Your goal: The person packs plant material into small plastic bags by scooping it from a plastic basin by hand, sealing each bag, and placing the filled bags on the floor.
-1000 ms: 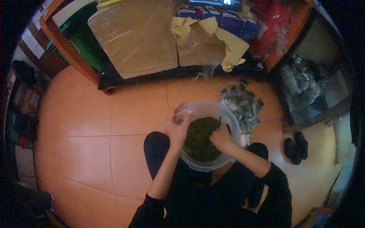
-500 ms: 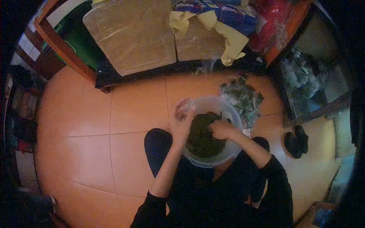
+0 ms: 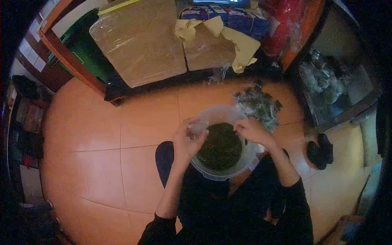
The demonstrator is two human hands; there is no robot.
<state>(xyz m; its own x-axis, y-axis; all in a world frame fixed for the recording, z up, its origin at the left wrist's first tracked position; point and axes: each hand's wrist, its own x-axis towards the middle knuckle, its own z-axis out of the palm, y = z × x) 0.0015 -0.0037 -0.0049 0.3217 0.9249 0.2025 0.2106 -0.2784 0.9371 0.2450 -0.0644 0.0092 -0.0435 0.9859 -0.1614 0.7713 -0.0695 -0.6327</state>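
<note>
A round translucent tub (image 3: pixel 250 157) rests between my legs, with dark green loose material (image 3: pixel 220 149) inside. My left hand (image 3: pixel 190 136) is at the tub's left rim, fingers curled around a small clear plastic bag (image 3: pixel 199 125). Over the right part of the tub is my right hand (image 3: pixel 248 130), its fingers pinched together; whatever they hold is too small to make out. Beyond the tub, on the floor, lies a pile of small clear packets with green contents (image 3: pixel 259 105).
Wrapped cardboard boxes (image 3: pixel 143 45) with torn yellow paper (image 3: pixel 245 43) stand on a low dark platform ahead. Dark slippers (image 3: pixel 319 152) lie on the tiled floor at right, near a glass-fronted cabinet (image 3: pixel 351 98) holding plastic bags. A green bin (image 3: pixel 92 51) is at back left.
My right hand has lifted from the green material and moved up toward the tub's far right side. My left hand has shifted slightly left and down with the bag.
</note>
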